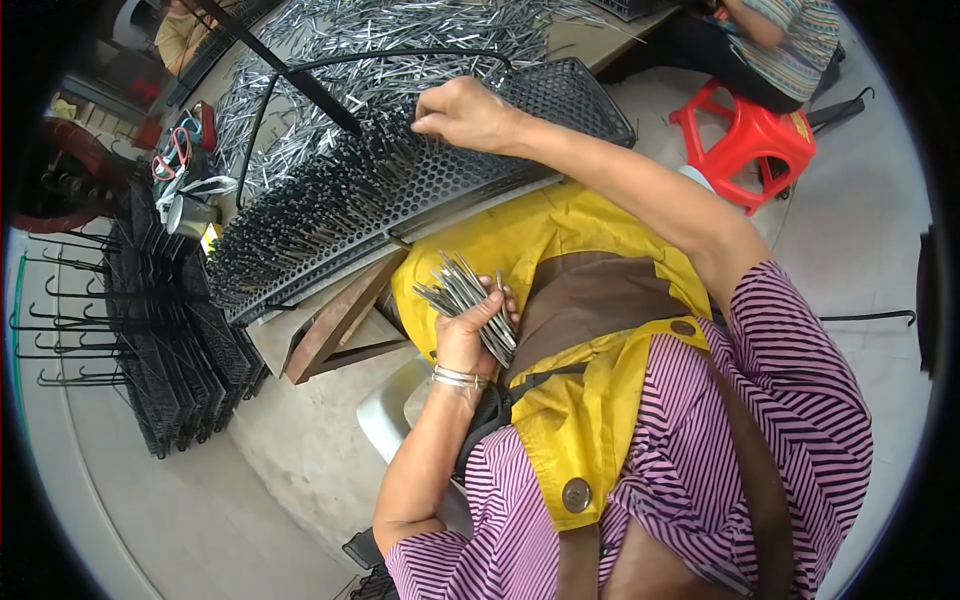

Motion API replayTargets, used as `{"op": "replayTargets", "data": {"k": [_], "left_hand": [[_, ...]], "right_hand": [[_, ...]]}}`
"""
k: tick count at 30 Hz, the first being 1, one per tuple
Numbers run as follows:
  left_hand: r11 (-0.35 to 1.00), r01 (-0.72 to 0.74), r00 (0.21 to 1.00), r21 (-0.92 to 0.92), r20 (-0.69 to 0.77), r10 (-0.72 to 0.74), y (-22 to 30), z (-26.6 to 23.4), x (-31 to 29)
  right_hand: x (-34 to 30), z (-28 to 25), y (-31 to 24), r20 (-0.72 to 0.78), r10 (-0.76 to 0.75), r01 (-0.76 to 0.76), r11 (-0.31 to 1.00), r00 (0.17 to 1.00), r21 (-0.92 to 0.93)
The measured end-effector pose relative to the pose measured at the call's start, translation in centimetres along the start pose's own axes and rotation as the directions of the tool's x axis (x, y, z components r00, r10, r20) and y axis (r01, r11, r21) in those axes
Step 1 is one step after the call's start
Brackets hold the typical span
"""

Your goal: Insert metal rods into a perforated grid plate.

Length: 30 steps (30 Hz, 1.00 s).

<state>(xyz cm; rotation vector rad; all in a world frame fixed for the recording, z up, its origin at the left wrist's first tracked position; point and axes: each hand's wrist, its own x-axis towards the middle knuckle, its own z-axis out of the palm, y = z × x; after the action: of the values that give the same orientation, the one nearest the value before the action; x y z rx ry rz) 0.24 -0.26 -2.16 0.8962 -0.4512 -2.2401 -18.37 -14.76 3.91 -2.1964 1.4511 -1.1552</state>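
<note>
My left hand (478, 325) is wrapped round a bundle of thin grey metal rods (462, 290), held over my lap with the ends fanned out. At the edge of the standing rods, my right hand (465, 115) is closed in a pinch above a black perforated rack (570, 100). Whatever sits between those fingertips is too small or hidden to make out. Many dark rods (320, 195) stand upright in the holes of the rack's left and middle part. Its right part shows bare holes.
Loose silvery rods (300, 100) cover the table behind the rack. Black racks with hooked handles (170, 330) are stacked at the left. Red-handled scissors (172, 155) lie by a metal cup (190, 215). Another person sits beyond a red stool (745, 150) at the far right.
</note>
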Motion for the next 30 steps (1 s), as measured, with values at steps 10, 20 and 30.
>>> {"op": "replayTargets", "data": {"k": [10,20,30], "left_hand": [[1.0,0.012,1.0,-0.003,-0.005,-0.012,0.2,0.1,0.2],[1.0,-0.018,0.998,-0.008,-0.06,0.017,0.1,0.5,-0.1],[0.999,-0.035,0.999,0.029,-0.014,0.036,0.3,-0.1,0.0]], "right_hand": [[0.2,0.3,-0.3,-0.155,-0.21,0.178,0.964,0.965,-0.196],[0.9,0.1,-2.9,0.185,-0.163,0.216,0.924,0.969,-0.317],[-6.0,0.2,-3.5,-0.086,-0.187,0.156,0.946,0.979,-0.284]]}}
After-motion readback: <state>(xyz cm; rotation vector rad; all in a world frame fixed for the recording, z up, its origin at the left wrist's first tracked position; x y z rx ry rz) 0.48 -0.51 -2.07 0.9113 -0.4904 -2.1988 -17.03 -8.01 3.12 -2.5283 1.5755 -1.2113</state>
